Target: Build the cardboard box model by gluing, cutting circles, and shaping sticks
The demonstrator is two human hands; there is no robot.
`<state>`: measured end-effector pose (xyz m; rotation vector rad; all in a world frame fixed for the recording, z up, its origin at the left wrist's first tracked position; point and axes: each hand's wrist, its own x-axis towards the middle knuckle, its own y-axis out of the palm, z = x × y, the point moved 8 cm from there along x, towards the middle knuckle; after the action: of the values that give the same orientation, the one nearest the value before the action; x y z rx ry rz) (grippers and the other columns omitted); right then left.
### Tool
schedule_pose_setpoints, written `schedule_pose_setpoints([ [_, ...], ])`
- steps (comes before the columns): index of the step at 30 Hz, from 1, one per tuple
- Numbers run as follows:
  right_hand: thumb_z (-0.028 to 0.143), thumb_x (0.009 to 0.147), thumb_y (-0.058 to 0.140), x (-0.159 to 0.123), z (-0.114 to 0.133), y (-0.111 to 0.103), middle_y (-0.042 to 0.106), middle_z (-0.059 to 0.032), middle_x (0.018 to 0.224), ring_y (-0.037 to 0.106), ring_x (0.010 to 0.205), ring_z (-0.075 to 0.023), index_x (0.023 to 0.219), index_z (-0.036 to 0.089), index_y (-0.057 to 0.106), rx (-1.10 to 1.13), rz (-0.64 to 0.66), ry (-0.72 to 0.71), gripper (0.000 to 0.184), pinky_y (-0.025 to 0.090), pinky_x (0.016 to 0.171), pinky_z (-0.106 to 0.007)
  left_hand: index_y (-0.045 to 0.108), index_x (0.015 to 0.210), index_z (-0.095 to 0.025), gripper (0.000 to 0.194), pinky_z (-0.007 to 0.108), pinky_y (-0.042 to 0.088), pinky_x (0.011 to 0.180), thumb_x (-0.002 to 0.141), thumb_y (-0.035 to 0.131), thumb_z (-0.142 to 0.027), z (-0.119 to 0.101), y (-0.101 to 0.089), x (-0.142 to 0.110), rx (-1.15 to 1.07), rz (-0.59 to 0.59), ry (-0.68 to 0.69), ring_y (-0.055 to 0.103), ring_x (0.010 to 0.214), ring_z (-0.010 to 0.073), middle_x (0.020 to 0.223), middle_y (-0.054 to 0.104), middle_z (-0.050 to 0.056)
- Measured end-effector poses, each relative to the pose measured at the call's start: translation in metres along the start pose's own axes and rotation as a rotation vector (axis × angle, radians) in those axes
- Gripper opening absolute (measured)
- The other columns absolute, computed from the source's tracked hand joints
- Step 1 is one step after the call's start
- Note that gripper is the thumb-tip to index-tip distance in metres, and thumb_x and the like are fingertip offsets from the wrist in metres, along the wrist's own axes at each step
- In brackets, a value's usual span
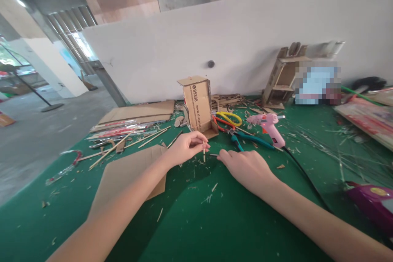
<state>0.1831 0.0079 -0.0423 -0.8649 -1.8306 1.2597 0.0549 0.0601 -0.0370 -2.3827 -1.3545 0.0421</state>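
Observation:
Pinched upright between the fingers of my left hand (192, 146) is a short wooden stick (204, 154), its lower end just above the table. My right hand (247, 168) is closed, knuckles up, a little to the right of it. From its fingertips pokes a thin, grey, blade-like tip (213, 155), pointing at the stick without touching it. The rest of that tool is hidden in the hand. Just behind my left hand stands a small cardboard structure (198, 104) with printed lettering.
Pliers with teal handles (254, 139), scissors with yellow handles (233, 118) and a pink glue gun (272, 127) lie behind my right hand. Cardboard (129, 176) and loose sticks (153, 137) are at left. A purple tape measure-like object (368, 204) sits at right.

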Motion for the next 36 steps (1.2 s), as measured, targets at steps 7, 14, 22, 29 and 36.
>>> schedule_pose_setpoints([
  [7, 0.034, 0.097, 0.035, -0.001, 0.006, 0.003, 0.067, -0.0008, 0.064, 0.064, 0.051, -0.0166, 0.084, 0.019, 0.055, 0.026, 0.029, -0.072, 0.028, 0.016, 0.044, -0.027, 0.054, 0.093, -0.015, 0.017, 0.036, 0.055, 0.081, 0.086, 0.058, -0.029, -0.001, 0.000, 0.000, -0.033, 0.016, -0.015, 0.069, 0.087, 0.0191, 0.093, 0.069, 0.010],
  [14, 0.045, 0.094, 0.036, -0.009, -0.041, -0.015, 0.067, -0.0035, 0.071, 0.065, 0.057, -0.0205, 0.083, 0.019, 0.051, 0.005, -0.019, 0.151, 0.032, 0.016, 0.044, -0.026, 0.054, 0.094, -0.016, 0.015, 0.036, 0.055, 0.081, 0.087, 0.056, -0.029, 0.000, -0.002, -0.002, 0.002, 0.024, -0.016, 0.068, 0.089, 0.0193, 0.095, 0.069, 0.010],
  [22, 0.027, 0.094, 0.035, -0.008, -0.048, 0.007, 0.067, -0.0063, 0.064, 0.066, 0.056, -0.0260, 0.103, 0.014, 0.051, 0.028, 0.167, 0.221, 0.022, 0.026, 0.043, -0.028, 0.055, 0.094, -0.017, 0.016, 0.035, 0.055, 0.080, 0.087, 0.056, -0.030, 0.003, -0.002, -0.001, -0.014, 0.032, -0.041, 0.068, 0.089, 0.0186, 0.096, 0.069, 0.009],
  [29, 0.027, 0.093, 0.032, 0.015, -0.054, -0.008, 0.069, -0.0045, 0.072, 0.066, 0.058, -0.0249, 0.111, 0.018, 0.044, 0.105, -0.021, 0.310, 0.023, 0.028, 0.045, -0.027, 0.053, 0.093, -0.016, 0.016, 0.035, 0.054, 0.079, 0.086, 0.056, -0.030, 0.000, -0.003, -0.001, -0.008, 0.037, -0.018, 0.069, 0.086, 0.0187, 0.093, 0.069, 0.010],
  [36, 0.030, 0.095, 0.029, 0.056, -0.067, 0.001, 0.067, -0.0084, 0.073, 0.066, 0.064, -0.0255, 0.109, 0.016, 0.041, 0.162, -0.039, 0.492, 0.023, 0.038, 0.055, -0.030, 0.046, 0.094, -0.017, 0.015, 0.037, 0.054, 0.080, 0.086, 0.056, -0.025, -0.002, -0.002, -0.002, -0.046, 0.027, -0.019, 0.068, 0.088, 0.0196, 0.091, 0.070, 0.010],
])
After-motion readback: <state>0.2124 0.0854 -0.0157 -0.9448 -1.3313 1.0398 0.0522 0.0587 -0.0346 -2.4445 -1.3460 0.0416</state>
